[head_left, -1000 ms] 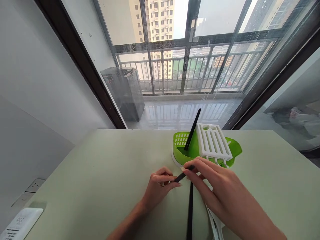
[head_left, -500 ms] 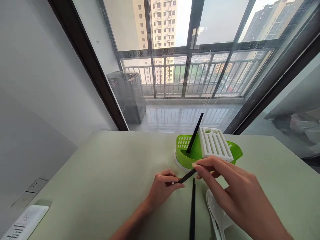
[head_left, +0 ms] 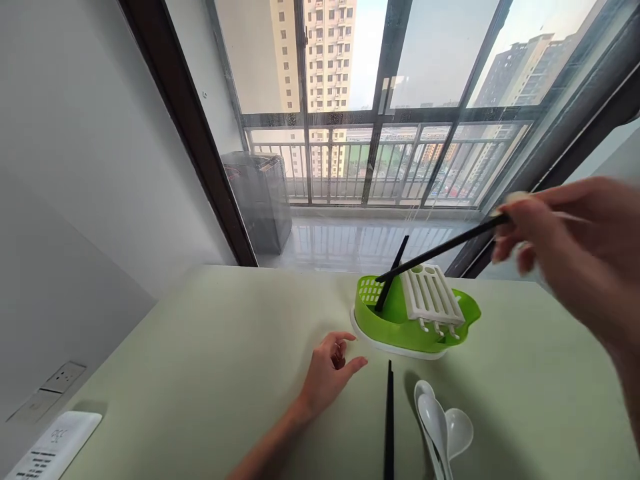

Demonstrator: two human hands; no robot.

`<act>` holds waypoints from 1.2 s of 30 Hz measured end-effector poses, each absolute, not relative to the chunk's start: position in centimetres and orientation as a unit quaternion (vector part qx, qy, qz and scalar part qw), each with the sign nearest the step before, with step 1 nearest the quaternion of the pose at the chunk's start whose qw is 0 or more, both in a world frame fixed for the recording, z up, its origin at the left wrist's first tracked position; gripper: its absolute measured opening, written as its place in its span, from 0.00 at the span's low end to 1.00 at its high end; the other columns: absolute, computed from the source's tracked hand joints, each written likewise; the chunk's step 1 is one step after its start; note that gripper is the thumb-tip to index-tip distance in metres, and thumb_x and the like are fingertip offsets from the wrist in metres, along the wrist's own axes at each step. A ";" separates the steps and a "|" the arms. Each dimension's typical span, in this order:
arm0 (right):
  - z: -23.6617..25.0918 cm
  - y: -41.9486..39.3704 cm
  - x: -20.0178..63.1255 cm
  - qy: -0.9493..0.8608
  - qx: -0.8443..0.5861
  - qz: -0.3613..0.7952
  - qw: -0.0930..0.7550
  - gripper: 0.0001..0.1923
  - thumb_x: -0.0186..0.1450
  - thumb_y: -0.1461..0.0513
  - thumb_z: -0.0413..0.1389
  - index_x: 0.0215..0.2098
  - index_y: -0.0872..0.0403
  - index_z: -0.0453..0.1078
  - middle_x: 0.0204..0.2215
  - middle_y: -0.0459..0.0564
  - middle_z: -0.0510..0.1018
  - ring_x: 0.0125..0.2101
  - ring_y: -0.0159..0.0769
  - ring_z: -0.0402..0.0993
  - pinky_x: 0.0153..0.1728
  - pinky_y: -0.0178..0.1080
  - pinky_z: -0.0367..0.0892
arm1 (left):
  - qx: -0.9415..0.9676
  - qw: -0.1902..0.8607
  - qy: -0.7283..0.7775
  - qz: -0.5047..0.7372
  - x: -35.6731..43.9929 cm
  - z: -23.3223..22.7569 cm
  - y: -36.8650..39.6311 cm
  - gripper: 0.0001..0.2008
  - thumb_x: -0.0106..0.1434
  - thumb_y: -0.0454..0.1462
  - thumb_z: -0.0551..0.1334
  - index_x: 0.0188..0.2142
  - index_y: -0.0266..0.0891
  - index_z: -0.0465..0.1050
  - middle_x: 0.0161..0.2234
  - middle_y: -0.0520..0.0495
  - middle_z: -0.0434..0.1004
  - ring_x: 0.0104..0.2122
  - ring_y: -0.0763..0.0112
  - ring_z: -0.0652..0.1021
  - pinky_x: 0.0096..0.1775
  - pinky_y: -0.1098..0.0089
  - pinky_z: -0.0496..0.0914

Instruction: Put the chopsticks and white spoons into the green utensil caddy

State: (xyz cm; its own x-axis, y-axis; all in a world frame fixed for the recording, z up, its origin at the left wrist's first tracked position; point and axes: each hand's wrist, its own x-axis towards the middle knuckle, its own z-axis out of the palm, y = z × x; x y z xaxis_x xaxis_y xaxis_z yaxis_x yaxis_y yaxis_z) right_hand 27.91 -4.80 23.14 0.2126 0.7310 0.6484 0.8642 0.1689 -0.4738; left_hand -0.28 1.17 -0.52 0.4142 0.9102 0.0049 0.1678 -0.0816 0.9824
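My right hand (head_left: 565,233), smeared by motion, pinches a black chopstick (head_left: 445,247) by one end. The stick slants down to the left, its free tip over the left part of a green utensil holder (head_left: 380,327). Other black chopsticks (head_left: 397,270) lean inside that holder, beside its white slotted rack (head_left: 433,297). My left hand (head_left: 330,370) rests near the table, thumb and fingers apart, holding nothing. More black chopsticks (head_left: 389,420) lie on the table to its right. Several white spoons (head_left: 435,420) lie in a cluster beside them.
The pale green table (head_left: 225,373) runs up to a glass window and door frame. A white power strip or box (head_left: 60,443) sits at the left edge, near a wall socket (head_left: 63,377). Behind the glass stands a grey wrapped appliance (head_left: 260,200).
My right hand has lifted the chopstick up and to the right. The left hand has let go of it and opened. The spoons and the holder's front now show.
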 end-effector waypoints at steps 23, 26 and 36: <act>19.2 0.8 23.7 -0.630 -0.678 -0.129 0.356 0.16 0.73 0.50 0.53 0.49 0.50 0.74 0.31 0.49 0.83 0.25 0.39 0.78 0.31 0.41 0.66 | 0.712 0.468 0.396 0.344 -0.2 -0.6 0.9 0.11 0.68 0.42 0.63 0.33 0.39 0.77 0.28 0.55 0.66 0.24 0.76 0.64 0.28 0.72 0.60; 20.4 -2.0 22.5 -0.663 -0.647 -0.120 0.356 0.16 0.74 0.49 0.52 0.43 0.48 0.75 0.27 0.47 0.81 0.24 0.38 0.77 0.30 0.41 0.68 | 0.728 0.462 0.387 0.327 -0.3 -0.5 0.7 0.12 0.70 0.42 0.61 0.33 0.39 0.76 0.28 0.53 0.70 0.24 0.75 0.66 0.28 0.72 0.61; 18.7 -9.2 21.3 -0.677 -0.622 -0.022 0.394 0.09 0.73 0.51 0.55 0.40 0.43 0.75 0.28 0.43 0.81 0.21 0.33 0.75 0.20 0.35 0.72 | 0.859 0.328 0.304 0.249 -0.4 -0.8 -0.3 0.08 0.65 0.39 0.67 0.30 0.41 0.75 0.26 0.52 0.75 0.25 0.73 0.71 0.31 0.70 0.64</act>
